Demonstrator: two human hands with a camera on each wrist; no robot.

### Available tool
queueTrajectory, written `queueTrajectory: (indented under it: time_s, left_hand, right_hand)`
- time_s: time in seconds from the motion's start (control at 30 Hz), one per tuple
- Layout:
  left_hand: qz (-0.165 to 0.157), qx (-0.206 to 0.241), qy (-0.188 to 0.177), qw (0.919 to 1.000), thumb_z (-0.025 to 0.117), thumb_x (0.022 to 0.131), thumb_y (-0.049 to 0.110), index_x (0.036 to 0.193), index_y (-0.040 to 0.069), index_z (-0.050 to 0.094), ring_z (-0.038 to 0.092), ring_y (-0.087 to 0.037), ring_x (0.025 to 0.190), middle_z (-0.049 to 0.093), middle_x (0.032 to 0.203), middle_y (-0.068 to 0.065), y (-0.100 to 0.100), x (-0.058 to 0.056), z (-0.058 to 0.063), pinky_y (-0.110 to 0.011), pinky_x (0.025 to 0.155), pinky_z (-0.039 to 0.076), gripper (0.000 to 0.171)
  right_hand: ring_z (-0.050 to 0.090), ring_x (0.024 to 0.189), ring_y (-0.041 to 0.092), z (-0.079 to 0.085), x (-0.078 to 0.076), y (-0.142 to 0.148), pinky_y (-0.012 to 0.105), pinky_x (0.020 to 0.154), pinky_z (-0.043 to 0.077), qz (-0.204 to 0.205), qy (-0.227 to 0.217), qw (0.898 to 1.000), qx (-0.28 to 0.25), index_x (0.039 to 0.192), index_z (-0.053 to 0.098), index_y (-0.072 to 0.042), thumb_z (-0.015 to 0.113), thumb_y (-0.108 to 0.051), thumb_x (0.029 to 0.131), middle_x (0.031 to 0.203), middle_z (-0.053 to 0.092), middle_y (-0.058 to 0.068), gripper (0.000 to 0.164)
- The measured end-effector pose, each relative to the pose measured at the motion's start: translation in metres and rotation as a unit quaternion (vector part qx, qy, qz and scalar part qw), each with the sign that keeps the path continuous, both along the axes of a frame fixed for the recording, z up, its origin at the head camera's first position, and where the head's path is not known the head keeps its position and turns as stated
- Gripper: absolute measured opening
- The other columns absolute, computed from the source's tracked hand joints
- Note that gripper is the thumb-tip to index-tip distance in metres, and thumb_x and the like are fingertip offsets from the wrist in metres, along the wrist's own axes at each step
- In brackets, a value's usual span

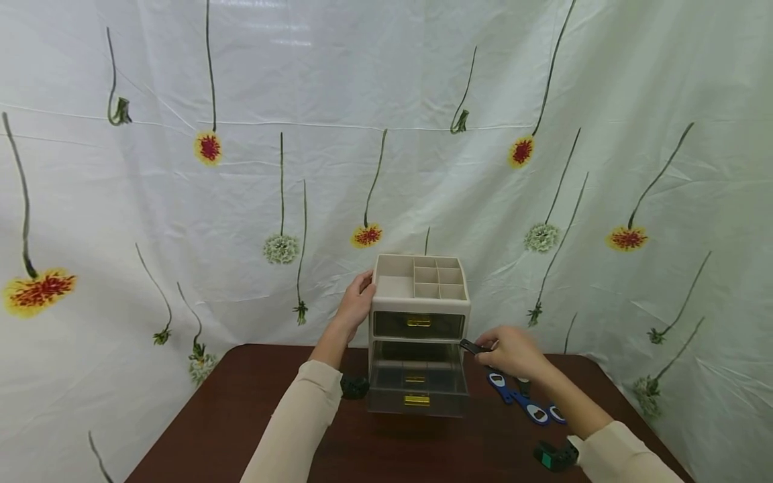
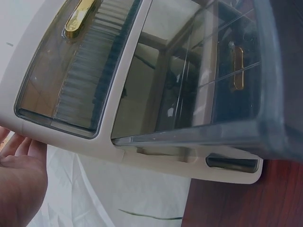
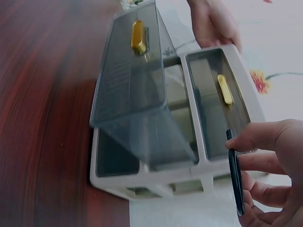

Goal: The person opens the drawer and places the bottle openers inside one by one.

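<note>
A cream desktop organizer [image 1: 419,306] stands on the table, with an open-topped compartment tray above and smoky clear drawers below. Its middle drawer [image 1: 386,400] is pulled out toward me and looks empty; the top drawer [image 1: 392,325] is closed. My left hand [image 1: 355,307] rests against the organizer's upper left side, fingers lying along it. To the right of the organizer, my right hand [image 1: 513,352] pinches a flat black bottle opener [image 3: 236,182] between thumb and fingers. In the right wrist view the opener is held near the top drawer's end, beside the pulled-out drawer.
Several bottle openers lie on the table to the right, including a blue one [image 1: 535,412] and another blue one [image 1: 498,382], below my right hand. The dark red-brown table [image 1: 260,416] ends at a white flower-printed cloth [image 1: 338,80] hanging behind it.
</note>
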State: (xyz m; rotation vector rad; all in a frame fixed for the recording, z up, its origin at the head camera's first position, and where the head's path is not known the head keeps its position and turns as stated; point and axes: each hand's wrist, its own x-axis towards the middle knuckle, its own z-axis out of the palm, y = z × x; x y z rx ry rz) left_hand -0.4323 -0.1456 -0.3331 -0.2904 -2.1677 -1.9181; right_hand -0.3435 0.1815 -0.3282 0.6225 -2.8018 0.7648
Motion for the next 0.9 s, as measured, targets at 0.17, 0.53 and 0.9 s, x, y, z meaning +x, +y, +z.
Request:
queueTrajectory:
  time_s: [0.17,0.53,0.9]
  left_hand:
    - [0.001,-0.001,-0.007,1.0,0.043,0.112,0.02,0.16,0.009,0.036,0.038,-0.033,0.145,0.038,0.16,-0.016,-0.001,0.0,-0.001,-0.053,0.115,0.035,0.05]
    - [0.002,0.0,-0.008,1.0,0.043,0.112,0.019,0.16,0.008,0.035,0.037,-0.034,0.146,0.037,0.161,-0.017,0.0,0.0,0.0,-0.053,0.115,0.034,0.05]
    - [-0.004,0.006,-0.01,0.9999,0.043,0.113,0.019,0.16,0.007,0.035,0.036,-0.034,0.146,0.037,0.161,-0.017,0.0,-0.003,0.0,-0.053,0.116,0.034,0.05]
  right_hand:
    - [0.065,0.073,0.015,0.003,-0.002,-0.018,0.037,0.064,0.054,0.015,0.023,1.0,0.011,0.102,0.082,-0.006,0.082,-0.016,0.083,0.087,0.072,0.001,0.022]
    - [0.068,0.08,0.02,-0.003,-0.008,-0.055,0.039,0.069,0.057,0.063,0.024,0.998,0.007,0.103,0.081,-0.005,0.084,-0.018,0.084,0.093,0.074,0.005,0.023]
    - [0.064,0.056,0.011,-0.012,-0.012,-0.109,0.032,0.056,0.056,0.085,0.008,0.996,-0.006,0.101,0.08,0.001,0.083,-0.015,0.083,0.081,0.074,0.003,0.025]
